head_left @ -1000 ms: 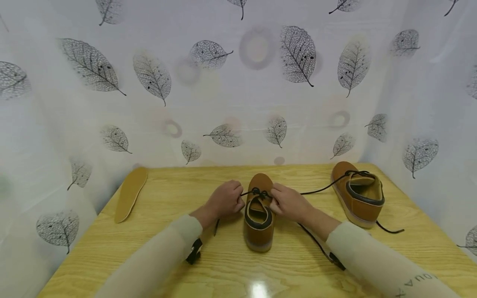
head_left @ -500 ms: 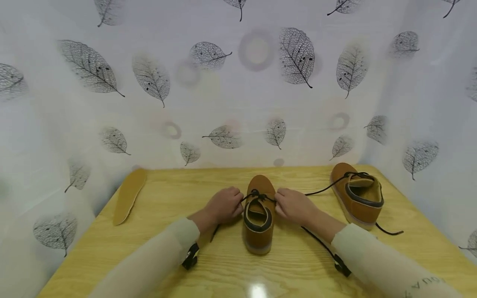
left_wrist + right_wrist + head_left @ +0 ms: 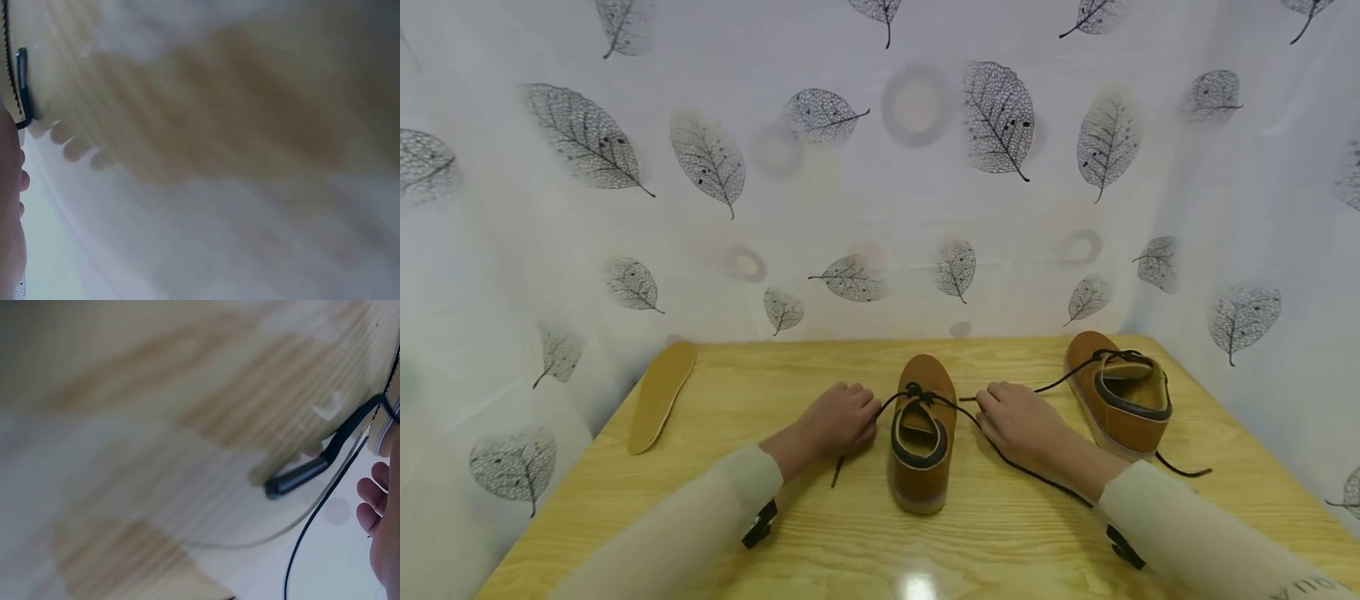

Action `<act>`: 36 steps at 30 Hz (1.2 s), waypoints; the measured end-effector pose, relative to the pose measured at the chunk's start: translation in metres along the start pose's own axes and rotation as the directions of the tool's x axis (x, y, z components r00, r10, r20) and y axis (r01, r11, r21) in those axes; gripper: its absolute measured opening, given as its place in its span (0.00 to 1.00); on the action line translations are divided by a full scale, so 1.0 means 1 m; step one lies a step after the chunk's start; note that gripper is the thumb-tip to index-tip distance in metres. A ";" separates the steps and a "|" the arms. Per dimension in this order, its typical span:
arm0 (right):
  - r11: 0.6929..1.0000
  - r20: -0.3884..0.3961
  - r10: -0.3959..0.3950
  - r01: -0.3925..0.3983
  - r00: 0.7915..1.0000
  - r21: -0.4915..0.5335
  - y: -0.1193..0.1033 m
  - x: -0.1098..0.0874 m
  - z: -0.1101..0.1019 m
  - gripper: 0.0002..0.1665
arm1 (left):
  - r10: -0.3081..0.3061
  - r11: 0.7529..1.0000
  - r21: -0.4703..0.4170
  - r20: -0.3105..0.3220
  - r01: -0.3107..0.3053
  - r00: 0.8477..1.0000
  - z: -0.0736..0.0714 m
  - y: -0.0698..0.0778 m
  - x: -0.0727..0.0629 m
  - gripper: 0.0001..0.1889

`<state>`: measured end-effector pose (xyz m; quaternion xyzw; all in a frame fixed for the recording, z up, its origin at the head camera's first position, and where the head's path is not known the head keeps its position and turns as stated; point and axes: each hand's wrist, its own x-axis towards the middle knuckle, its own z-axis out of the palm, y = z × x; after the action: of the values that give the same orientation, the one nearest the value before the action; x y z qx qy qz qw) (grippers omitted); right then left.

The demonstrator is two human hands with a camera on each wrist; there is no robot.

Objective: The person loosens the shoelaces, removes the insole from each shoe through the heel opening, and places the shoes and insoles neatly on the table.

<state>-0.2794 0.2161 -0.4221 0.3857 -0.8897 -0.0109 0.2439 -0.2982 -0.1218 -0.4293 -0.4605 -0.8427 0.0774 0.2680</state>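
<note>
A brown shoe [image 3: 922, 479] with a dark collar stands mid-table in the head view, heel towards me. Its black shoelace [image 3: 917, 392] is knotted over the tongue, one end running out to each side. My left hand [image 3: 838, 417], left of the shoe, grips one end, and the tip hangs below the fingers. To the right, my right hand [image 3: 1018, 421] has loosely bent fingers. The other lace end curves slackly from the knot beneath that hand. In the right wrist view, the fingers [image 3: 369, 512] show beside black lace [image 3: 350, 425], apart from it.
A second brown shoe [image 3: 1131, 429] stands at the right rear, one lace stretching left to behind my right hand. A tan insole [image 3: 661, 398] lies at the table's left. Behind the wooden table [image 3: 850, 542] hangs a leaf-patterned curtain [image 3: 865, 192].
Both hands have moved outward from the shoe. The right hand has let go of its lace end, which now lies slack. The left hand still holds its end.
</note>
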 end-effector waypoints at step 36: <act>0.861 0.074 0.336 -0.338 0.939 0.379 -0.020 0.007 -0.009 0.04 | -0.071 0.997 -0.049 -0.150 0.064 0.986 -0.003 0.000 -0.001 0.08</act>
<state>-0.2660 0.1987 -0.4155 0.2645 -0.9286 0.2064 0.1587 -0.2959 -0.1231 -0.4272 -0.4420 -0.8365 0.0145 0.3235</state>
